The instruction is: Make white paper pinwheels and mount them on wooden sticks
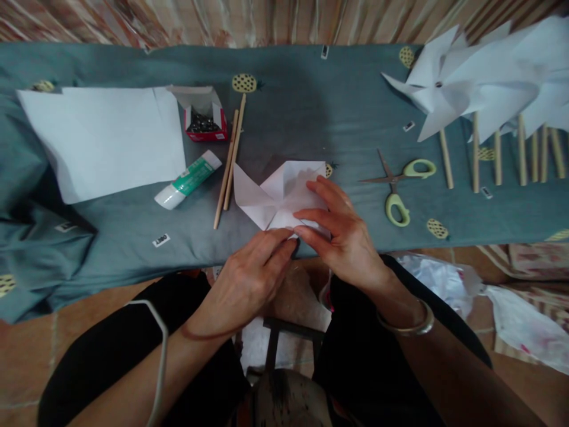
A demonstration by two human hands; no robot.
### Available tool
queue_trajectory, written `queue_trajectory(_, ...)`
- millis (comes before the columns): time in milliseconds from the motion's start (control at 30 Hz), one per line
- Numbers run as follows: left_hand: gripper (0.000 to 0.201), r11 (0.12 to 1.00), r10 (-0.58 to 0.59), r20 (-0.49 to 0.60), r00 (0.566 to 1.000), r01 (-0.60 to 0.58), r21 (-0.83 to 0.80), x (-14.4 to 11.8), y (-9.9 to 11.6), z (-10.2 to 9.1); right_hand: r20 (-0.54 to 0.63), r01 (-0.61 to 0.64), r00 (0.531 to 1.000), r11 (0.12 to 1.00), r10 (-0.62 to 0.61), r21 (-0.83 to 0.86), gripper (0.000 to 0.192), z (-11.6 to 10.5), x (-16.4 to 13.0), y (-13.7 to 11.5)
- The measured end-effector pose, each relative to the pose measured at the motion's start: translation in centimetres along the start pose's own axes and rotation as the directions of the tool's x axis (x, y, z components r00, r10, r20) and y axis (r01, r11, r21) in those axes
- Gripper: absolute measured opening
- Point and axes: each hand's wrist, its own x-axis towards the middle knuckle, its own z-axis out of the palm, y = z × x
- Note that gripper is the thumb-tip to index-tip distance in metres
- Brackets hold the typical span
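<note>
Bare forearms (133, 370) reach up over black-clad legs (364, 356), a pale bangle (162, 350) on the left and a metal bracelet (422, 326) on the right. The left hand (249, 270) has its grip closed on the near edge of a folded white paper (280, 193), at the table's (329, 112) front edge. The right hand's (347, 237) grip is spread, fingertips touching the same paper; whether it pinches any, I cannot tell. Its fingers cover part of the right side. Just left of the paper lie two wooden sticks (235, 152), then a glue tube (189, 179), a red box (208, 135) of small dark pieces and white sheets (120, 142). To the right lie opened scissors (393, 178) and, farther, paper pinwheels (484, 89) on sticks. Both hands angle inward, backs up, fingertips nearly meeting.
</note>
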Motion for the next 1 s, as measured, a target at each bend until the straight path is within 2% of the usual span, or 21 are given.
queue_trajectory(300, 0.031, 1.0, 0.004, -0.019, 1.0, -0.004, 0.004, -0.46, -0.17, 0.28, 0.002, 0.001, 1.0, 1.0, -0.001, -0.009, 0.016, 0.2, 0.09, -0.11)
queue_trajectory(633, 0.033, 1.0, 0.0, 0.011, 1.0, 0.0, 0.029, -0.49, -0.3, 0.24, 0.007, 0.024, 1.0, 0.999, -0.023, -0.031, 0.018, 0.41, 0.06, -0.29)
queue_trajectory(1000, 0.028, 1.0, -0.012, -0.031, 0.999, 0.011, -0.018, -0.51, -0.36, 0.2, -0.001, 0.029, 1.0, 0.999, -0.029, -0.034, 0.019, 0.56, 0.13, -0.46)
